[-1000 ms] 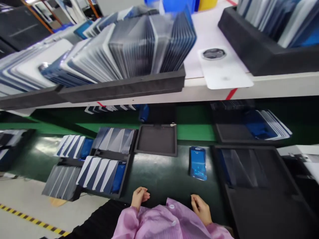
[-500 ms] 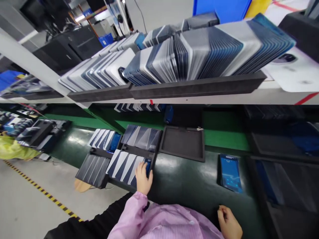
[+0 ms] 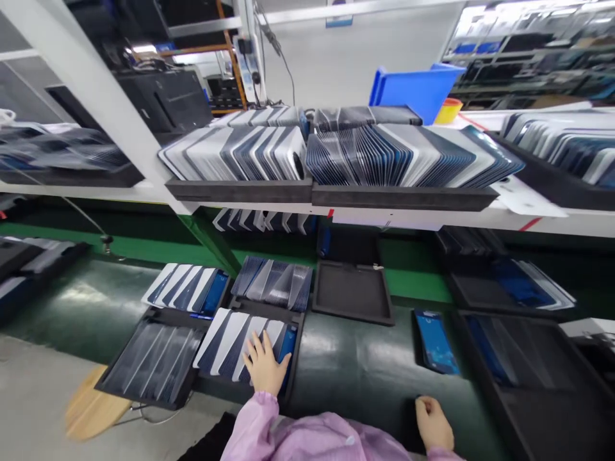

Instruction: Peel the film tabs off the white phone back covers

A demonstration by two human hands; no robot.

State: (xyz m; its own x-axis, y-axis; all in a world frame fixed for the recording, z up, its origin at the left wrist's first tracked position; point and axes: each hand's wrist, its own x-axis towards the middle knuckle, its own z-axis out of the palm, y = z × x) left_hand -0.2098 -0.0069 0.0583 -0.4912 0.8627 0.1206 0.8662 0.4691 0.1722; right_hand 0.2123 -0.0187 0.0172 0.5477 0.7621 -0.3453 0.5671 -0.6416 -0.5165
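left hand (image 3: 265, 368) spread over panels (image 3: 237, 342); right hand (image 3: 433, 424) loosely curled.

Blue bin (image 3: 410, 93) observed; yellow container (image 3: 449, 111) just right of it. Black case (image 3: 161, 102) stands well left of the bin; a power strip (image 3: 246, 67) hangs between.

A row of thin, round-cornered flat panels (image 3: 221, 339), alternating white and dark blue, lies fanned and overlapping in the near part of a black tray (image 3: 296, 346), lower left of centre in the frame; a bright blue panel (image 3: 288, 342) with a small light mark ends the row at its right. A separate glossy blue phone-shaped panel (image 3: 437, 342), dark-edged, lies flat and slightly slanted on the dark green tabletop (image 3: 355, 358), right of centre.
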